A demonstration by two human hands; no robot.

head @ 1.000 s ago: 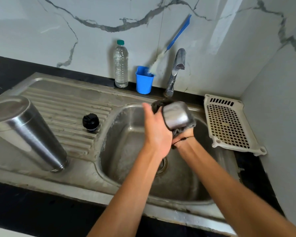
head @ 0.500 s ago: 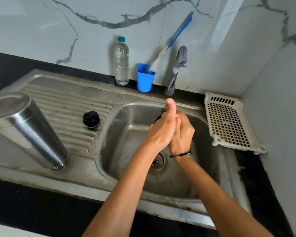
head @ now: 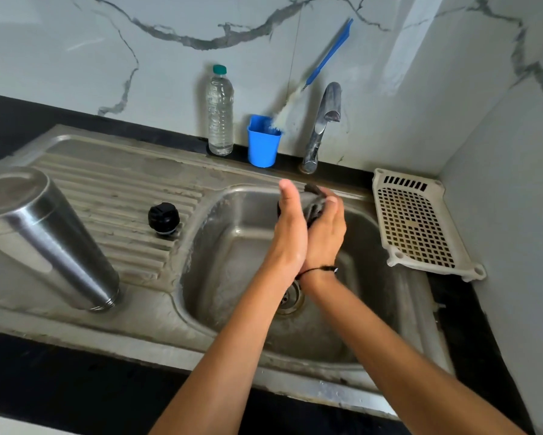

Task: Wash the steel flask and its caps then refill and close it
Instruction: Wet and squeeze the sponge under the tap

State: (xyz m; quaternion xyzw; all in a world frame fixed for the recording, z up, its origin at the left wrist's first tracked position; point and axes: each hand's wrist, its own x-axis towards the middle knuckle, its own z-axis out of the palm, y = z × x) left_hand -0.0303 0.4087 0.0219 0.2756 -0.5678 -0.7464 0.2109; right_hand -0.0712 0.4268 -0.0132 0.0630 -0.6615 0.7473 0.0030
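Hands: left hand and right hand pressed together over the sink, clasping a dark scrubber; cap hidden.
Flask: one, inverted on the drainboard.
Black stopper: one, beside it.

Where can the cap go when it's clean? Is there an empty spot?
The ribbed draining board has bare room between the upturned flask and the black stopper, and behind the stopper toward the water bottle. The white rack beside the basin also looks bare. Over the basin it is crowded: both hands meet there.
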